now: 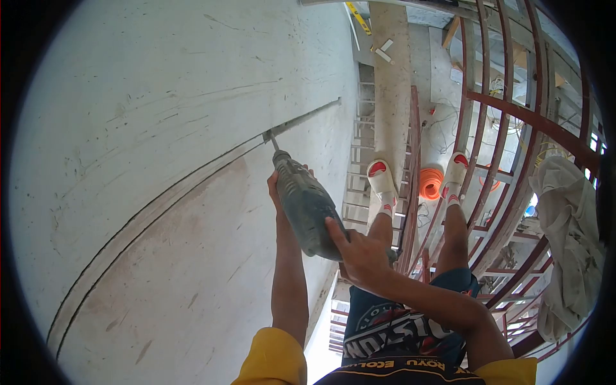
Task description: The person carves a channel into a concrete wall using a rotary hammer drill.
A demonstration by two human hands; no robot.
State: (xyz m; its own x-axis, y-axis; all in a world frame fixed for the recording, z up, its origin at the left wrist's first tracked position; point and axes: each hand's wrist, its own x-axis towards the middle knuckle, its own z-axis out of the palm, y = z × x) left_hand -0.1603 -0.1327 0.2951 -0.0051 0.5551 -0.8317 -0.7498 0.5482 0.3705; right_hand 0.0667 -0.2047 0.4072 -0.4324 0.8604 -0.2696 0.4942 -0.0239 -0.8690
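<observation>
A dark green rotary hammer (pixel 307 208) points up at the pale plastered wall (pixel 192 128), held in both my hands. My left hand (pixel 274 189) wraps the front of its body from beneath, its palm hidden by the tool. At the rear grip my right hand (pixel 367 258) is closed, with one finger lying along the casing. The chisel bit (pixel 274 142) meets the wall where two dark parallel cut lines (pixel 154 200) run into a chipped-out groove (pixel 308 118). Beyond the bit, the groove continues up and to the right.
My feet (pixel 381 178) are apart, one on a plank (pixel 390 83), the other by the red-brown metal railing (pixel 507 102). Below lies an orange coiled hose (pixel 431 183). A dusty cloth (pixel 564 237) drapes over the rails at right. A yellow level (pixel 358 18) lies at the far end.
</observation>
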